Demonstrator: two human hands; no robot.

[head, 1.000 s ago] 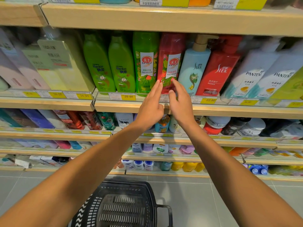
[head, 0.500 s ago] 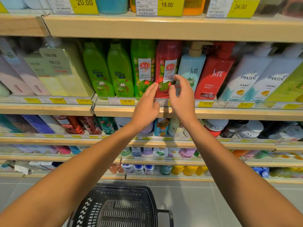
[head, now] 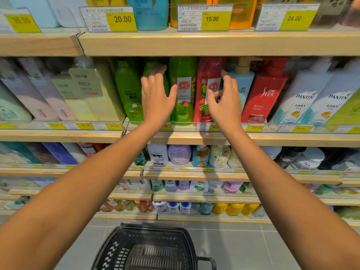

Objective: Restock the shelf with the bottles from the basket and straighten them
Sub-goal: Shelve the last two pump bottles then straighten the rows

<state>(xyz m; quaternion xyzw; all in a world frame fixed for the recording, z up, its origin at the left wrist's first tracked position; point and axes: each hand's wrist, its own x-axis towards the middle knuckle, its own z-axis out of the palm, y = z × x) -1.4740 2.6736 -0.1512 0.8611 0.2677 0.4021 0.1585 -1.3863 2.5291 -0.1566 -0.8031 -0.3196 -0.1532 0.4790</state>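
Glossy plastic, likely full, heavy and slippery. Left hand (head: 157, 98) rests splayed against the green bottle (head: 183, 110), right hand (head: 226, 100) curls round the edge of the red bottle (head: 202, 106). I'd grab mid-body.

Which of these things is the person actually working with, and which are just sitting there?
Part of the job:
left hand
right hand
tall green bottle
red bottle
black basket
shelf

Just there:
red Slek bottle
Pantene bottles
price tags
lower-shelf bottles
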